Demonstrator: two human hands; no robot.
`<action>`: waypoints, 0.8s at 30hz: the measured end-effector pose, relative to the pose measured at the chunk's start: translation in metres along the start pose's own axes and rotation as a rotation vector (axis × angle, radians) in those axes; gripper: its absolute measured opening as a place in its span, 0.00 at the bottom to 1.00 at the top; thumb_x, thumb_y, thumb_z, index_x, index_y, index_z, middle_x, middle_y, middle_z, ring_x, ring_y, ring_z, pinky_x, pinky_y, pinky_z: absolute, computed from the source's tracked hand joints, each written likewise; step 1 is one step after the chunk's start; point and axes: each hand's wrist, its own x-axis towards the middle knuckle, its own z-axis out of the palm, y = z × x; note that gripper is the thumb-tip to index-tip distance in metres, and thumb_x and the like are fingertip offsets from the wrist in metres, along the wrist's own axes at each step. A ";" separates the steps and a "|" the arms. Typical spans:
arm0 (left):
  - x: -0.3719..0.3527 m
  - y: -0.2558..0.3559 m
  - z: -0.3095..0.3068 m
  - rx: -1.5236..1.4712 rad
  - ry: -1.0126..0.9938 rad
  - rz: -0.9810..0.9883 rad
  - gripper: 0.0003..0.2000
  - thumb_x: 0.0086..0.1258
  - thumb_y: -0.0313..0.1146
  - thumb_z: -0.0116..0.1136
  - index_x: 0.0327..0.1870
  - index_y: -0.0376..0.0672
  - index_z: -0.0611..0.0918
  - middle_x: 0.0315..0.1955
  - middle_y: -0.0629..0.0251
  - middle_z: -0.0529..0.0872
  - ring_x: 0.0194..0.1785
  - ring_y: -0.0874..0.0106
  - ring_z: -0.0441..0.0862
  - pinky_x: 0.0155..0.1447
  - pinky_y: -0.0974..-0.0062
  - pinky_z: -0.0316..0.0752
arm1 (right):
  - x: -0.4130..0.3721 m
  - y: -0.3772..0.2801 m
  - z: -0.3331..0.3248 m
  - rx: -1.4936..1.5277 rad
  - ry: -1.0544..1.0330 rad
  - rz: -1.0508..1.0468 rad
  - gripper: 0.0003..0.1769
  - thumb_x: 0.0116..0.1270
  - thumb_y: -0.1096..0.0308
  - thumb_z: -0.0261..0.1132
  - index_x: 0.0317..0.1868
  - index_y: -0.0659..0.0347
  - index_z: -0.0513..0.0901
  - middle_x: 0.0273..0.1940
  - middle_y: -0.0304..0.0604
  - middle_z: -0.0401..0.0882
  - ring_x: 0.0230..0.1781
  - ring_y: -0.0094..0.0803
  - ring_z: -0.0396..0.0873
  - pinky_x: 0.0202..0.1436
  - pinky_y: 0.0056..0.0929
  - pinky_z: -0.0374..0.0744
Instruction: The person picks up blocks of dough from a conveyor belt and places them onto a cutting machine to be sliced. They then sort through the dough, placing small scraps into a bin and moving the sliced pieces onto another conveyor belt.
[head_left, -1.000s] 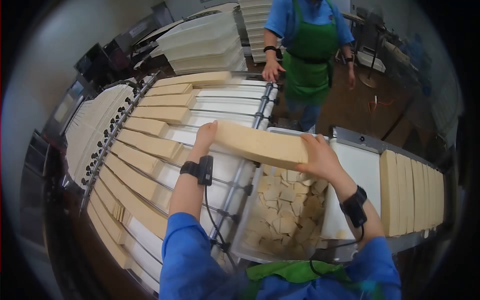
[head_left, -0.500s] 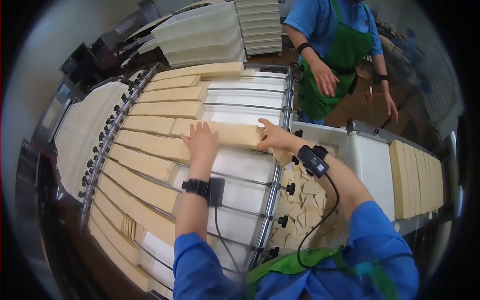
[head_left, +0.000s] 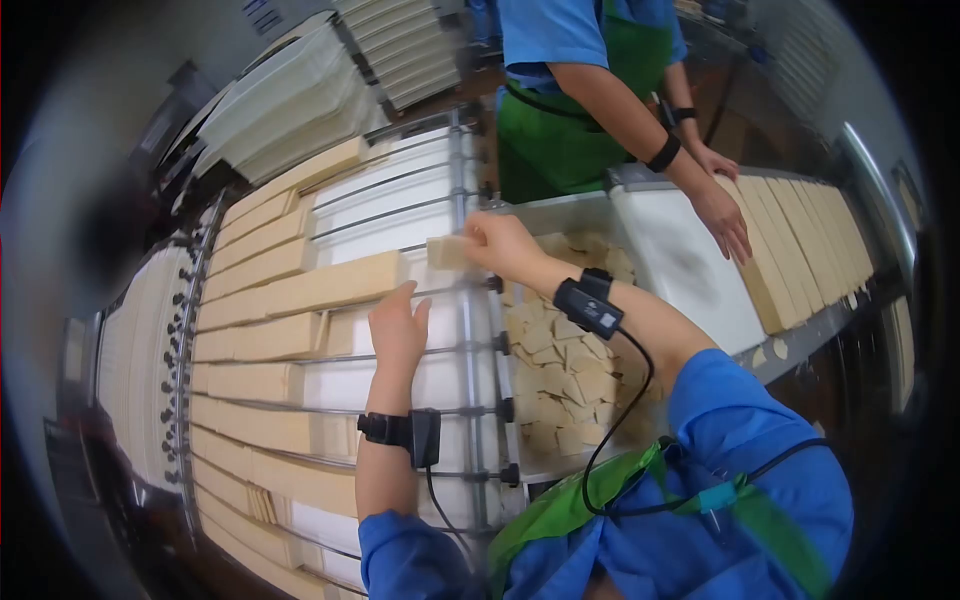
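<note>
My right hand is closed on a small pale square sheet, pinched at its right edge over the rack's near rail. My left hand is open, fingers apart, just by the right end of a long row of cream-coloured sheets standing packed face to face. That row lies in one lane of a white rack divided by thin metal rods. Below my right forearm is a bin with loose, broken pale pieces in it.
More packed rows fill neighbouring lanes. A metal rail with black knobs edges the rack. Across from me a co-worker in a green apron reaches to rows beside a white board. Pale stacked trays stand behind.
My right hand has come away from the row's end with a pale sheet. My left hand has shifted towards the row's end. The co-worker has leaned over the rows at right. The view has turned.
</note>
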 end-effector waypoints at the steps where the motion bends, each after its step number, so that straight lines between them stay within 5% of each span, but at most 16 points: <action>1: 0.007 0.008 0.009 -0.003 0.000 -0.009 0.16 0.59 0.33 0.64 0.48 0.37 0.81 0.41 0.51 0.84 0.42 0.54 0.82 0.48 0.60 0.75 | -0.008 0.005 -0.019 0.025 0.000 0.028 0.11 0.51 0.67 0.66 0.35 0.61 0.79 0.28 0.52 0.81 0.33 0.49 0.81 0.38 0.42 0.77; 5: 0.029 0.074 0.033 -0.096 -0.051 -0.022 0.15 0.59 0.32 0.63 0.47 0.39 0.81 0.41 0.52 0.84 0.42 0.54 0.82 0.48 0.59 0.74 | -0.073 0.049 -0.085 -0.014 -0.086 0.179 0.19 0.54 0.64 0.68 0.46 0.63 0.78 0.35 0.50 0.82 0.31 0.39 0.82 0.36 0.34 0.79; 6: 0.032 0.095 0.037 -0.067 -0.064 0.005 0.14 0.60 0.32 0.62 0.47 0.40 0.81 0.41 0.52 0.84 0.43 0.53 0.82 0.49 0.59 0.74 | -0.097 0.068 -0.100 -0.114 0.005 0.022 0.23 0.51 0.60 0.69 0.46 0.64 0.79 0.40 0.50 0.83 0.39 0.47 0.81 0.42 0.38 0.78; 9: 0.034 0.149 0.064 -0.131 -0.181 0.148 0.14 0.60 0.32 0.61 0.46 0.39 0.81 0.39 0.51 0.84 0.42 0.53 0.82 0.46 0.60 0.75 | -0.176 0.073 -0.175 -0.151 0.082 -0.012 0.18 0.56 0.61 0.67 0.44 0.62 0.79 0.38 0.49 0.83 0.35 0.45 0.81 0.40 0.38 0.78; 12: 0.027 0.230 0.077 -0.142 -0.583 0.218 0.12 0.63 0.33 0.60 0.44 0.38 0.82 0.37 0.52 0.85 0.41 0.56 0.83 0.44 0.63 0.76 | -0.267 0.077 -0.256 -0.030 0.113 0.273 0.14 0.58 0.65 0.65 0.43 0.61 0.80 0.35 0.46 0.82 0.31 0.42 0.81 0.37 0.36 0.78; 15: 0.021 0.325 0.085 -0.426 -0.922 0.323 0.12 0.64 0.34 0.61 0.46 0.39 0.82 0.38 0.53 0.85 0.41 0.59 0.83 0.45 0.66 0.76 | -0.360 0.095 -0.319 -0.131 0.448 0.504 0.11 0.58 0.69 0.65 0.41 0.60 0.79 0.33 0.44 0.80 0.27 0.37 0.79 0.33 0.32 0.77; 19: 0.023 0.418 0.134 -0.588 -1.105 0.519 0.14 0.64 0.33 0.61 0.49 0.39 0.81 0.41 0.54 0.85 0.43 0.61 0.83 0.47 0.67 0.76 | -0.420 0.122 -0.377 -0.378 0.753 0.706 0.15 0.58 0.71 0.67 0.46 0.62 0.77 0.42 0.44 0.77 0.29 0.29 0.79 0.32 0.25 0.76; 21: 0.031 0.462 0.161 -0.626 -1.182 0.552 0.15 0.64 0.33 0.60 0.51 0.39 0.80 0.44 0.53 0.85 0.45 0.61 0.83 0.49 0.68 0.76 | -0.422 0.146 -0.384 -0.449 0.711 0.713 0.25 0.56 0.67 0.70 0.53 0.64 0.73 0.49 0.50 0.69 0.39 0.39 0.79 0.39 0.31 0.78; 24: 0.046 0.517 0.215 -0.648 -0.975 0.640 0.19 0.64 0.34 0.60 0.55 0.38 0.78 0.48 0.50 0.83 0.52 0.57 0.81 0.56 0.66 0.74 | -0.403 0.172 -0.377 -0.485 0.658 0.666 0.37 0.51 0.64 0.73 0.60 0.65 0.67 0.55 0.57 0.62 0.47 0.54 0.75 0.49 0.40 0.78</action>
